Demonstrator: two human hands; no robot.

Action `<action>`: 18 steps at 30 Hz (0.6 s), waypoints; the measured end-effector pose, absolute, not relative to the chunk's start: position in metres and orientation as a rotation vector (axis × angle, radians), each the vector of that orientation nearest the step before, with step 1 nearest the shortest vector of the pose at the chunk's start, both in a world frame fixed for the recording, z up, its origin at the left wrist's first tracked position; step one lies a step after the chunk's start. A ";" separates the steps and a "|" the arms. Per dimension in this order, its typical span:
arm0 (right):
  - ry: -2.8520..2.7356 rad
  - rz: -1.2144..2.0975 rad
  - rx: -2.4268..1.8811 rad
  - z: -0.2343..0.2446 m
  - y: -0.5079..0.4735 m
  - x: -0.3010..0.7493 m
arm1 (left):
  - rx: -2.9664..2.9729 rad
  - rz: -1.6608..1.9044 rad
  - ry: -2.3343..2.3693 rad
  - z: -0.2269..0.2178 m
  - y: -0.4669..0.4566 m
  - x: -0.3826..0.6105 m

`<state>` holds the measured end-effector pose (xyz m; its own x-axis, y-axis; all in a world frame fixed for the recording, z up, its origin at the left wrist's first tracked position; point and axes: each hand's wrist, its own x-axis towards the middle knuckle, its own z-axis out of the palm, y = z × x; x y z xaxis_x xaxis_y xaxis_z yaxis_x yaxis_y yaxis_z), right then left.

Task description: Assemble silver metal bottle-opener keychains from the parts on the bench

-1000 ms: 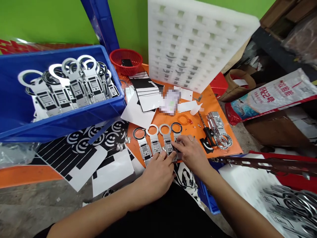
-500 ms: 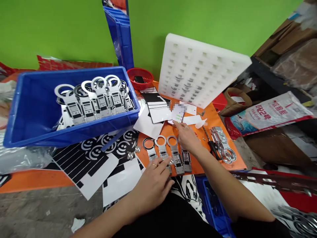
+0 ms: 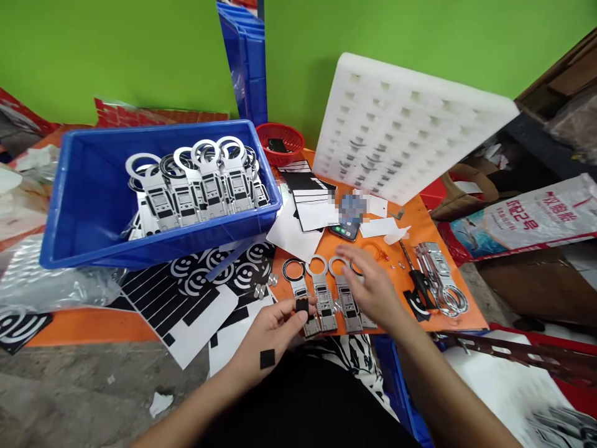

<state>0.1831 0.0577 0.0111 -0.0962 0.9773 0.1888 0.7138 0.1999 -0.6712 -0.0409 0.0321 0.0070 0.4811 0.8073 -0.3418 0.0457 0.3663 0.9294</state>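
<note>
My left hand [image 3: 275,326] is closed at the table's front edge, pinching a small black square pad [image 3: 302,305] between thumb and finger. A second black square [image 3: 267,358] lies on the back of that hand near the wrist. My right hand [image 3: 373,286] hovers, fingers stretched out and slightly blurred, over the right end of a row of flat silver metal pieces with ring ends. One such metal piece [image 3: 347,302] lies just left of it; another is partly hidden beneath it. A phone [image 3: 345,231] with a lit screen lies beyond my hands.
A blue bin [image 3: 163,246] full of similar ring-ended pieces stands at left. Behind are a red basket [image 3: 298,140] and an upright white foam block [image 3: 396,124]. A black-handled screwdriver [image 3: 421,286] and metal parts [image 3: 436,267] lie right. Printed sheets [image 3: 196,317] overhang the front edge.
My right hand has left the phone and come back toward me; the phone's display has changed. My left hand has turned, and the black squares now show. The view has shifted slightly.
</note>
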 end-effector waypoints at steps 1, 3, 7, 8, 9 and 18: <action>-1.884 0.678 -1.493 0.012 0.046 0.174 | 1.038 0.604 0.954 0.008 0.033 -0.040; -1.887 0.811 -1.389 0.014 0.027 0.159 | 1.009 0.595 0.962 0.011 0.034 -0.037; -1.844 0.814 -1.349 0.013 0.007 0.148 | 1.154 0.588 0.999 0.012 0.030 -0.030; -1.839 0.791 -1.351 0.012 0.005 0.148 | 1.197 0.593 0.998 0.011 0.029 -0.028; -1.841 0.766 -1.354 0.012 0.002 0.148 | 1.233 0.599 0.996 0.010 0.027 -0.026; -1.730 0.748 -1.247 0.020 -0.018 0.173 | 1.039 0.612 1.065 0.007 0.016 -0.015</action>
<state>0.1728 -0.0184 0.0203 -0.1379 0.9464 0.2921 0.4360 0.3228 -0.8400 -0.0147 0.0160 0.0066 0.3952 0.8240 -0.4060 0.0635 0.4165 0.9069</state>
